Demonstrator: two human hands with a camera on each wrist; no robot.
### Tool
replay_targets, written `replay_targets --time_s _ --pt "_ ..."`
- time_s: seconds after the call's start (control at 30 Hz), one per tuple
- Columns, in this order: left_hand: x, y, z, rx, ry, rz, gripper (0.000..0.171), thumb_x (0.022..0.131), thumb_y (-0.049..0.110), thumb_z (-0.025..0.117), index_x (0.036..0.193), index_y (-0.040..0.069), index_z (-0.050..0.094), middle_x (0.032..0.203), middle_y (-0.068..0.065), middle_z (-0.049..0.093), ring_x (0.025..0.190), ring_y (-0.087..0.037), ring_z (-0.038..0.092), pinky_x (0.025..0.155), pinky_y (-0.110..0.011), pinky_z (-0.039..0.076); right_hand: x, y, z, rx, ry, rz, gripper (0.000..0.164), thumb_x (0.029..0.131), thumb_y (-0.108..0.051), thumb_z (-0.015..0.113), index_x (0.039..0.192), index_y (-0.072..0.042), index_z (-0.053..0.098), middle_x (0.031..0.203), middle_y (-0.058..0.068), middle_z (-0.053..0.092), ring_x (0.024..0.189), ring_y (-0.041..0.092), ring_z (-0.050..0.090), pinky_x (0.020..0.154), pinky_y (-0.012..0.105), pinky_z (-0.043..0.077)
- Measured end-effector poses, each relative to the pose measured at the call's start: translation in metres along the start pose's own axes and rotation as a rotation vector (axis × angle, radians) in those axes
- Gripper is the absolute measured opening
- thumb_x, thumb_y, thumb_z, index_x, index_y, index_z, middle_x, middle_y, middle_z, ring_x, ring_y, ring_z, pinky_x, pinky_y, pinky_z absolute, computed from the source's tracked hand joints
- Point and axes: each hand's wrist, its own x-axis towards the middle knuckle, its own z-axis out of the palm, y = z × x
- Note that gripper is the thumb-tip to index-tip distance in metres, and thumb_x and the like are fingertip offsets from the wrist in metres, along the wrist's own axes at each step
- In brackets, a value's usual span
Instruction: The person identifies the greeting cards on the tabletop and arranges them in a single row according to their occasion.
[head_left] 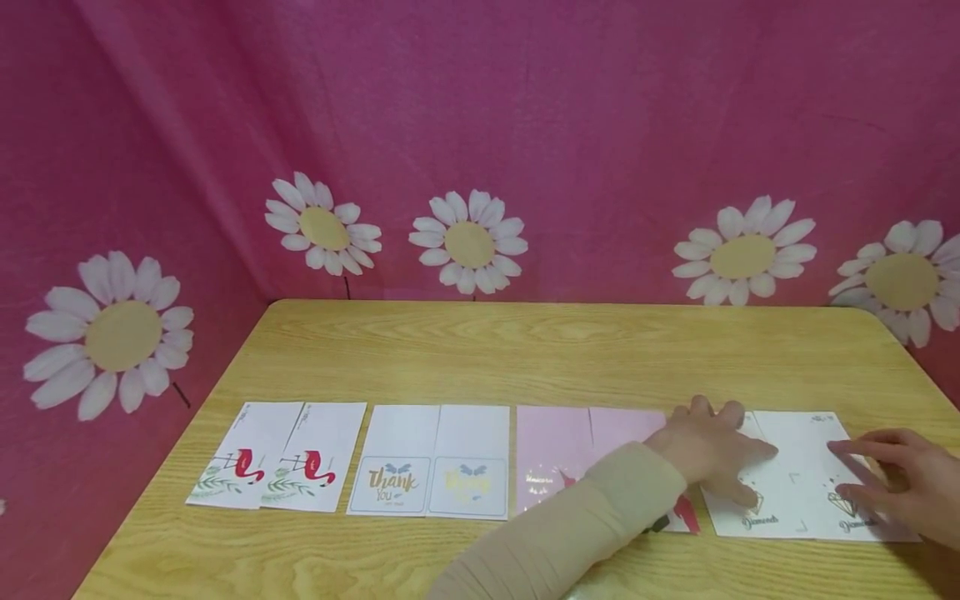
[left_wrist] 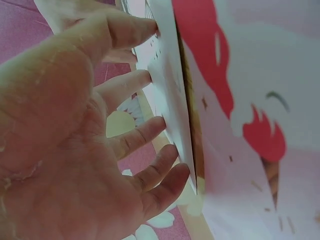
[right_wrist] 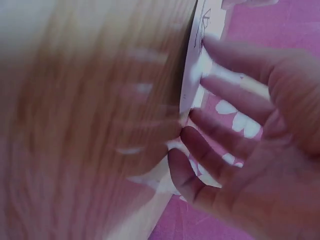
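Two white cards marked "Diamonds" lie side by side at the right of the table: a left card [head_left: 772, 500] and a right card [head_left: 813, 475]. My left hand [head_left: 708, 450] reaches over from the left with spread fingers, its fingertips resting on the left card. Over the right card's outer side, my right hand [head_left: 903, 483] has its fingers extended, with the tips at the card's surface. The left wrist view shows a pink unicorn card [left_wrist: 220, 195] close beside the left hand. My left forearm partly hides the pink pair in the head view.
Further left on the wooden table [head_left: 480, 350] lie a pair of "Thank You" cards [head_left: 401, 429] and a pair of flamingo cards [head_left: 330, 442]. Behind the table hangs a pink curtain [head_left: 585, 125] with large daisies.
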Motion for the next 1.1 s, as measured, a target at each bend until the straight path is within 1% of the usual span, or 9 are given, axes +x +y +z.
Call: replay_targets --time_s 0.07,0.17,0.6,0.77,0.9,0.97,1.03,1.07,1.1 --pt "0.0 0.0 -0.001 0.015 0.011 0.004 0.066 0.093 0.071 0.054 0.149 0.069 0.02 0.136 0.027 0.03 0.118 -0.005 0.029 0.093 -0.019 0.032 0.001 0.003 0.001 -0.027 -0.021 -0.047 0.078 0.074 -0.04 0.089 0.131 0.005 0.061 0.131 0.043 0.042 0.108 0.057 0.043 0.09 0.078 0.041" --pt "0.0 -0.001 -0.001 0.027 0.034 0.01 0.063 0.094 0.07 0.054 0.149 0.068 0.023 0.135 0.026 0.031 0.116 -0.006 0.031 0.091 -0.019 0.033 0.003 0.005 0.003 -0.049 -0.057 -0.065 0.09 0.071 -0.05 0.088 0.136 0.003 0.057 0.14 0.044 0.035 0.117 0.061 0.035 0.093 0.085 0.031" --pt "0.008 -0.003 0.001 -0.021 0.079 0.017 0.051 0.099 0.061 0.051 0.145 0.07 0.03 0.138 0.03 0.031 0.115 0.0 0.029 0.093 -0.02 0.03 0.0 -0.001 0.001 -0.031 -0.051 -0.039 0.091 0.072 -0.055 0.087 0.137 0.001 0.055 0.141 0.043 0.033 0.12 0.062 0.033 0.094 0.083 0.032" --pt "0.011 -0.008 0.0 -0.061 0.125 0.046 0.052 0.101 0.058 0.051 0.148 0.067 0.029 0.145 0.03 0.031 0.119 0.001 0.032 0.101 -0.021 0.032 0.0 0.001 0.002 0.024 0.022 -0.052 0.079 0.084 -0.047 0.082 0.137 0.005 0.055 0.139 0.044 0.037 0.121 0.063 0.035 0.097 0.082 0.028" --pt "0.008 -0.019 0.0 -0.134 0.181 0.098 0.053 0.102 0.054 0.052 0.15 0.062 0.03 0.143 0.029 0.036 0.121 0.002 0.035 0.105 -0.022 0.034 -0.003 0.0 0.008 0.082 0.152 -0.063 0.065 0.093 -0.04 0.075 0.133 0.007 0.056 0.137 0.043 0.042 0.121 0.063 0.038 0.101 0.08 0.026" --pt "0.004 -0.027 0.001 -0.161 0.21 0.128 0.053 0.103 0.053 0.052 0.151 0.059 0.032 0.144 0.028 0.039 0.124 0.002 0.038 0.107 -0.023 0.036 -0.004 -0.001 0.012 0.101 0.219 -0.07 0.06 0.094 -0.036 0.075 0.13 0.008 0.057 0.135 0.042 0.044 0.118 0.061 0.041 0.102 0.078 0.027" --pt "-0.002 -0.036 0.003 -0.182 0.239 0.15 0.053 0.103 0.052 0.052 0.152 0.057 0.032 0.146 0.027 0.04 0.128 0.002 0.039 0.109 -0.025 0.037 -0.005 -0.001 0.016 0.138 0.271 -0.078 0.055 0.094 -0.031 0.075 0.129 0.008 0.059 0.134 0.042 0.047 0.116 0.058 0.042 0.117 0.054 0.036" --pt "-0.005 -0.041 0.004 -0.189 0.257 0.162 0.052 0.104 0.051 0.051 0.153 0.055 0.033 0.146 0.026 0.041 0.128 0.001 0.041 0.109 -0.026 0.038 -0.005 -0.001 0.017 0.149 0.29 -0.076 0.055 0.094 -0.03 0.075 0.128 0.009 0.059 0.133 0.042 0.047 0.116 0.058 0.044 0.111 0.04 0.045" --pt "-0.009 -0.046 0.006 -0.201 0.276 0.168 0.052 0.104 0.05 0.051 0.153 0.054 0.034 0.147 0.025 0.042 0.129 0.0 0.041 0.11 -0.027 0.038 -0.005 -0.002 0.017 0.158 0.303 -0.075 0.054 0.094 -0.029 0.075 0.129 0.01 0.059 0.134 0.042 0.047 0.116 0.059 0.044 0.107 0.04 0.048"
